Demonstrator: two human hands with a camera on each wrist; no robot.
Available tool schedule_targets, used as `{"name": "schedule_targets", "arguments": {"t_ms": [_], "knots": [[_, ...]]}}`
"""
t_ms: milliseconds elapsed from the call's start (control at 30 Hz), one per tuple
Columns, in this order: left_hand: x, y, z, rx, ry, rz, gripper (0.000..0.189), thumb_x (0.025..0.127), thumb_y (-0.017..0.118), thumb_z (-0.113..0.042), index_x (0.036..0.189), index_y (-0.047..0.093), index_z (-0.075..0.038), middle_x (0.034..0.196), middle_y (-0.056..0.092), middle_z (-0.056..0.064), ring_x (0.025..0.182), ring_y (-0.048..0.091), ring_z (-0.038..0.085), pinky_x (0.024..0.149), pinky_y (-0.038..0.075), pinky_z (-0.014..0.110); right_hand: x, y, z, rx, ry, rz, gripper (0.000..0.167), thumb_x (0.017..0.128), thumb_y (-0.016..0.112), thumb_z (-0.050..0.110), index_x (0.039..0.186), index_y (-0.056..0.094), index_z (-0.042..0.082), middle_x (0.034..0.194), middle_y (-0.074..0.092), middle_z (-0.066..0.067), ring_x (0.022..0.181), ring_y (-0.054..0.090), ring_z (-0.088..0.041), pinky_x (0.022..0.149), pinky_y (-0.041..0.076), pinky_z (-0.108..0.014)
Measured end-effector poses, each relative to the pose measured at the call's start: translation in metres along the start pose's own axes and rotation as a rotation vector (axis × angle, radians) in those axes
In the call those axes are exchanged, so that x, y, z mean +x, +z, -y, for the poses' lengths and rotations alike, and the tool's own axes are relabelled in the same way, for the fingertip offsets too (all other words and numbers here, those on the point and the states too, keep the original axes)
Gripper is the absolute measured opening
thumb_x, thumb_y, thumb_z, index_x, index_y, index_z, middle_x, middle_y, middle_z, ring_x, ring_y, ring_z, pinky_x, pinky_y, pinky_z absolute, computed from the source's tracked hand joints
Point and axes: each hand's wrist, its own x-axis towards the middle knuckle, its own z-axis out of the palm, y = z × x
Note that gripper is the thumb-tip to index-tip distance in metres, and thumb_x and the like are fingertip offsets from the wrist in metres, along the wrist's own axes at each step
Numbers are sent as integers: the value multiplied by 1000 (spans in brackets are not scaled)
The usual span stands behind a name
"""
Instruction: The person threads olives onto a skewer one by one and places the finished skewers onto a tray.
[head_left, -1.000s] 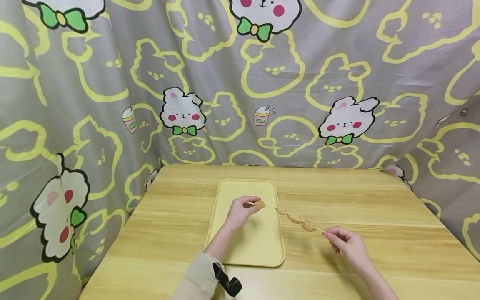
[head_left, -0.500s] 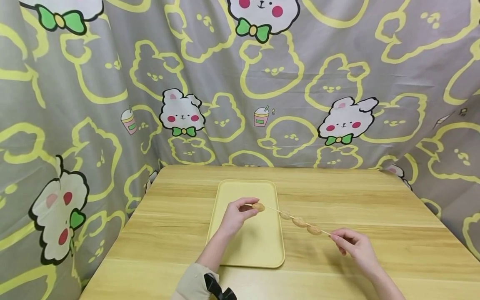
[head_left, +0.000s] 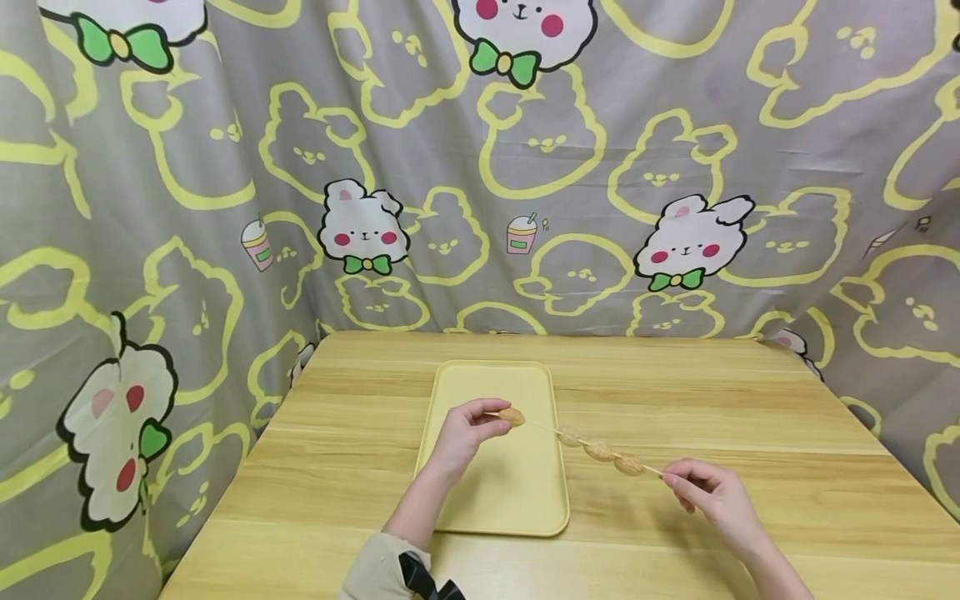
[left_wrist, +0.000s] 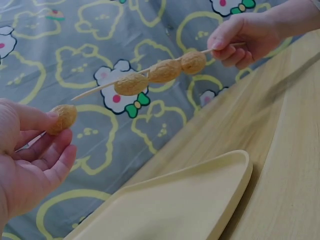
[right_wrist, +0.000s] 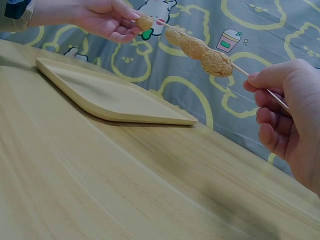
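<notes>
My left hand [head_left: 463,435] pinches a wrinkled golden-brown ball [left_wrist: 64,119], like a fried food ball, between thumb and fingertips over the tray. My right hand [head_left: 711,493] grips the thin wooden skewer [left_wrist: 95,90] near its right end, between thumb and index finger. Three more such balls [left_wrist: 165,71] are threaded side by side on it, nearer the right hand. In the left wrist view the skewer's pointed tip is bare and close to the held ball, with a small gap between. The skewer slants down toward the right hand in the head view.
A pale yellow rectangular tray [head_left: 498,508] lies on the wood-grain table [head_left: 750,392], under the left hand and forearm. A grey curtain [head_left: 442,150] printed with cartoon animals hangs behind and beside the table. A black strap [head_left: 420,575] is on the left sleeve.
The ball in the left hand has come off the skewer's tip, which earlier poked out past it. The left hand has moved slightly left, the right hand with the skewer slightly right and down.
</notes>
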Motion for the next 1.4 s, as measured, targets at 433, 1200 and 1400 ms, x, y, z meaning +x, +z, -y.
{"name": "schedule_targets", "arguments": {"t_ms": [433,1200,1400], "knots": [[-2,2,2,-8,1,6,32,78,64,10,108,56,19,82,65,2,75,59,7,72,51,20,0,2,-1,7,11,21,10,85,54,-13,88,63,-8,60,51,-1,51,46,-13,42,37,-31],[-7,3,-3,-1,77,129,29,78,65,11,103,56,21,85,65,6,73,61,10,70,54,23,1,7,2,-35,-1,37,11,85,56,-11,88,64,-4,60,51,-7,51,46,-13,41,37,-31],[-7,3,-1,-7,98,152,28,79,66,10,102,56,22,86,64,6,73,61,10,70,54,24,2,9,2,-7,-29,46,10,84,55,-13,87,62,-8,60,51,-6,50,46,-13,40,36,-32]]}}
